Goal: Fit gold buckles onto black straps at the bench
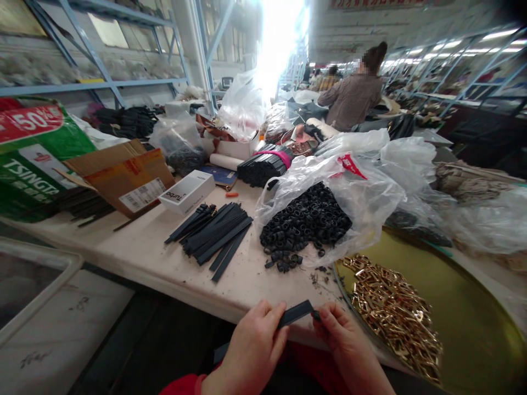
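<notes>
My left hand (257,343) grips a flat black strip (297,313) between thumb and fingers, its end jutting out to the right. Close by, my right hand (343,334) pinches a small black loop (315,315) at the strip's end; the fingers partly hide it. Beyond my hands, a clear plastic bag (370,192) lies open with many small black loops (304,219) spilling from it. Left of the bag rests a pile of black strips (218,233). A round gold-coloured tray (465,296) on the right holds a heap of gold metal buckles (391,312).
A white box (187,192), an orange object (231,194) and a tied strip bundle (263,164) sit farther back. At left stand a cardboard box (123,175) and a green bag (37,159). A white bin (41,280) is below. Another person (356,96) works behind.
</notes>
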`<state>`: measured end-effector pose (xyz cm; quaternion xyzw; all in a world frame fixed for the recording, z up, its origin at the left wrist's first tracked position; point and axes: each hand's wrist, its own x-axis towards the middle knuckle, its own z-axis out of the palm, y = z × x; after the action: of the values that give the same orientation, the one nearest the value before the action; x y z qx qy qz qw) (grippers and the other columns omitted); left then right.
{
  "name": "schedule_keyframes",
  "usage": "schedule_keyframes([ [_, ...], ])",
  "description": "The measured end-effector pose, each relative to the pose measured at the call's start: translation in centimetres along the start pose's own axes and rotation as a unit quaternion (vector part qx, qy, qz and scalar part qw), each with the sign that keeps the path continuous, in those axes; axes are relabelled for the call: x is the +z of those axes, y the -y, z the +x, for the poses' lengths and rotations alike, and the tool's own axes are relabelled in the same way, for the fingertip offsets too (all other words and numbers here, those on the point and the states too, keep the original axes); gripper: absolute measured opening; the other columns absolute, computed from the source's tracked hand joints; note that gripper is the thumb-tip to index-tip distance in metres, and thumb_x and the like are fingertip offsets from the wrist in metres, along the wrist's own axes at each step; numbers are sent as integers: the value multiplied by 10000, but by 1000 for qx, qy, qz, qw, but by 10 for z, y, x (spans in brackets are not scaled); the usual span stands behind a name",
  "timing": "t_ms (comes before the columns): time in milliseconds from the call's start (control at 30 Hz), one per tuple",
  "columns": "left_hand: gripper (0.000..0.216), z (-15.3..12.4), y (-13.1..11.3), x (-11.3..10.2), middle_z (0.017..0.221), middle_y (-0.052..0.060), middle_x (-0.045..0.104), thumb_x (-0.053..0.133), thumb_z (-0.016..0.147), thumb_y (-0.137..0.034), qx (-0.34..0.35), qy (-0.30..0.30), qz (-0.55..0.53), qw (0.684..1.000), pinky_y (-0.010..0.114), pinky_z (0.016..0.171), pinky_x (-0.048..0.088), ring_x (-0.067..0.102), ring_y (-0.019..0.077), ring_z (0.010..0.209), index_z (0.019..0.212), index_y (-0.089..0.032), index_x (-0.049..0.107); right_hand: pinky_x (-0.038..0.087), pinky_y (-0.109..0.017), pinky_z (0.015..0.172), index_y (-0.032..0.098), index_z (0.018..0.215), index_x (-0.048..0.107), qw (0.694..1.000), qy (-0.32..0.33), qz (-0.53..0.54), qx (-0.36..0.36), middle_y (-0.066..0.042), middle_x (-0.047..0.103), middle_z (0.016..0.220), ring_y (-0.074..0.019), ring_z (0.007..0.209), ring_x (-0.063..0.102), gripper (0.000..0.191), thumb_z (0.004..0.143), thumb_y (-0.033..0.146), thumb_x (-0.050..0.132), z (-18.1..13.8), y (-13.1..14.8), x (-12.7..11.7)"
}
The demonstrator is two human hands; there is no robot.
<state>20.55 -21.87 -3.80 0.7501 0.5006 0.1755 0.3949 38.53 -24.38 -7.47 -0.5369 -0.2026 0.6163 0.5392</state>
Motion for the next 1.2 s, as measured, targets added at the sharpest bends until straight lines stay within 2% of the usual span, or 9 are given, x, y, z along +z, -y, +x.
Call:
schedule_keyframes([
  [167, 295, -2, -4, -1, 946, 84, 616, 422, 862, -298, -13, 36, -59, 997, 274, 776, 383, 552, 216, 859, 1055, -203, 624, 416, -193, 506, 200, 628, 585, 996, -20, 78, 26, 41, 594, 620, -96, 539, 483, 264, 601, 380, 776, -2, -3, -2],
  [300, 320, -1, -5, 0, 695, 26, 619, 332, 901, -323, -44, 84, -111, 989, 227, 599, 359, 540, 154, 628, 888, -188, 622, 453, -175, 490, 202, 717, 637, 987, -48, 138, 62, 35, 632, 682, -80, 527, 519, 264, 558, 321, 812, -1, -1, 2],
  [400, 281, 2, -4, 3, 583, -14, 562, 350, 893, -322, -57, 100, -133, 984, 213, 513, 307, 485, 125, 514, 833, -191, 591, 492, -175, 545, 201, 857, 666, 985, -38, 146, 86, 24, 666, 719, -79, 552, 566, 374, 527, 254, 834, -1, 0, 7],
  [533, 259, 7, 1, 7, 580, -12, 554, 378, 874, -308, -59, 84, -125, 987, 209, 500, 291, 487, 126, 516, 767, -188, 580, 495, -161, 599, 178, 874, 677, 987, -17, 135, 83, 4, 699, 754, -70, 583, 593, 376, 539, 257, 830, 0, -4, 10],
  [733, 266, 11, 4, 11, 596, -5, 569, 339, 875, -276, -64, 88, -128, 986, 220, 525, 305, 500, 139, 536, 818, -180, 580, 508, -251, 660, 170, 896, 670, 992, 23, 107, 68, -34, 709, 781, -128, 654, 629, 338, 617, 326, 781, -1, -3, 16],
  [867, 241, 10, 4, 8, 738, 25, 622, 369, 857, -253, -34, 73, -108, 991, 232, 612, 336, 542, 164, 670, 806, -177, 592, 506, -264, 651, 177, 803, 673, 993, 11, 103, 55, -13, 693, 725, -133, 623, 620, 291, 589, 331, 794, -3, -2, 17],
  [1033, 300, 6, 5, 7, 703, 16, 611, 350, 882, -334, -42, 72, -101, 991, 225, 579, 315, 530, 159, 637, 764, -182, 581, 484, -233, 640, 212, 764, 652, 996, -20, 82, 2, 16, 671, 768, -123, 659, 599, 247, 595, 333, 785, -4, -6, 17],
  [1200, 292, 2, 6, 9, 677, 12, 607, 349, 881, -316, -47, 77, -87, 992, 220, 551, 295, 529, 153, 611, 755, -183, 577, 480, -295, 720, 222, 905, 629, 994, 35, 97, 20, -6, 676, 835, -162, 745, 618, 354, 603, 332, 778, -8, -5, 15],
])
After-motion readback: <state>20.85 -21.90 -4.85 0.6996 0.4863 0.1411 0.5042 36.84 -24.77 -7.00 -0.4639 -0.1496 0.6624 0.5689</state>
